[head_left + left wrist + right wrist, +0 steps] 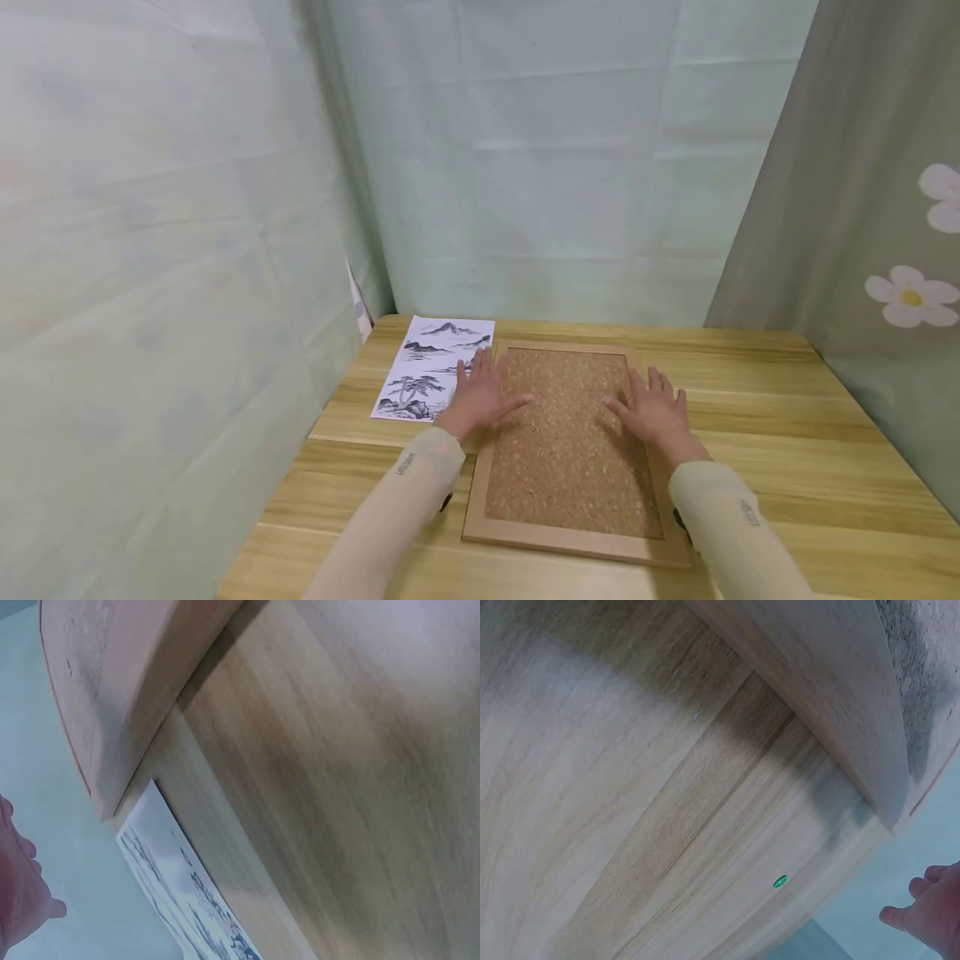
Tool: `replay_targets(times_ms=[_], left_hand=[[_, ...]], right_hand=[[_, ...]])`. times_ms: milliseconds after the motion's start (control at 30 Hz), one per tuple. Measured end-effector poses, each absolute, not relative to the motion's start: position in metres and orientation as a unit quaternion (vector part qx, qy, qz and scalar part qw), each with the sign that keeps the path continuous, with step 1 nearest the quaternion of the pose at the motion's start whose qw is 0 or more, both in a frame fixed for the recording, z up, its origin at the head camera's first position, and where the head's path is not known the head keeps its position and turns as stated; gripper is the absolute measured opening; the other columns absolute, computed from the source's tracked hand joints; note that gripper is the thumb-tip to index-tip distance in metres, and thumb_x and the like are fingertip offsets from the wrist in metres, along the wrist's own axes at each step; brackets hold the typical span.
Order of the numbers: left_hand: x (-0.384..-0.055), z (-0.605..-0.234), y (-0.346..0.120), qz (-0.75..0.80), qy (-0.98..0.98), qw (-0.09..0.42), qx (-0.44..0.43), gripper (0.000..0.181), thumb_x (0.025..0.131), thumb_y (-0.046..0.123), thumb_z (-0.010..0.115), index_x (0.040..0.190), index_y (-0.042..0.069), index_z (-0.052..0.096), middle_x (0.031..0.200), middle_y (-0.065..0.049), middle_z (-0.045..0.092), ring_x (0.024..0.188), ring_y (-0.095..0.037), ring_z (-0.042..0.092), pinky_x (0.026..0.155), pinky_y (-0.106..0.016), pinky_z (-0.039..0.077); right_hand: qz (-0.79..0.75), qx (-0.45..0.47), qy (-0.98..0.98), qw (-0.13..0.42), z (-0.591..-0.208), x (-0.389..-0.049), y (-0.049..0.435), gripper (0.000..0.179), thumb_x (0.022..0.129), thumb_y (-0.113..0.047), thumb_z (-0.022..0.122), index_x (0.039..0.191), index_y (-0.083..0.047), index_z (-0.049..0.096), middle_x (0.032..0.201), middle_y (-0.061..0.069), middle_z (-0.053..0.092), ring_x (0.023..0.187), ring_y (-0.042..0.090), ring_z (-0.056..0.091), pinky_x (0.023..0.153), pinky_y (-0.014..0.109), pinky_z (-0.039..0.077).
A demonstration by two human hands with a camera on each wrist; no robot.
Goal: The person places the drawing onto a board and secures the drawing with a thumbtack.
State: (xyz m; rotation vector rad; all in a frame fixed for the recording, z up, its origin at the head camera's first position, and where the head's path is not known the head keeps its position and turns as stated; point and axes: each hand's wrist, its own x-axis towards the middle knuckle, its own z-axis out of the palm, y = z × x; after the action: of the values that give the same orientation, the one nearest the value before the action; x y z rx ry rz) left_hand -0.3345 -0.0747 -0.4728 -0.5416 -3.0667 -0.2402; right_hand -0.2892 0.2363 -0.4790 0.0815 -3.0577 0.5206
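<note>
A cork board in a light wooden frame lies flat on the table, one short side toward me. My left hand is over the frame's left side, fingers spread and thumb pointing across the cork. On the opposite side, my right hand mirrors it, fingers apart and thumb toward the cork. Neither hand grips anything. Beside the board's upper left lies a white sheet of paper with black ink landscapes, its lower right corner hidden by the left hand. In the left wrist view, the board's frame rises above the tabletop.
The wooden table has light and dark grain bands. A pale green curtain hangs behind it, with more cloth at the left and a flowered curtain at the right. A small green spot shows in the right wrist view.
</note>
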Motion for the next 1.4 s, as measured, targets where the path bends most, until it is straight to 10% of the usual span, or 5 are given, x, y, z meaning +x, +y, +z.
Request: replay_targets(times_ms=[1400], left_hand=[[-0.355, -0.458, -0.148, -0.191, -0.976, 0.026, -0.105, 0.1, 0.091, 0.072, 0.047, 0.16, 0.008, 0.011, 0.163, -0.024, 0.005, 0.15, -0.039, 0.003, 0.114, -0.065, 0.004]], right_hand=[[0.235, -0.012, -0.97, 0.059, -0.463, -0.278, 0.273, 0.08, 0.102, -0.053, 0.043, 0.153, 0.006, 0.024, 0.148, 0.041, 0.022, 0.131, 0.062, 0.026, 0.101, 0.074, 0.026]])
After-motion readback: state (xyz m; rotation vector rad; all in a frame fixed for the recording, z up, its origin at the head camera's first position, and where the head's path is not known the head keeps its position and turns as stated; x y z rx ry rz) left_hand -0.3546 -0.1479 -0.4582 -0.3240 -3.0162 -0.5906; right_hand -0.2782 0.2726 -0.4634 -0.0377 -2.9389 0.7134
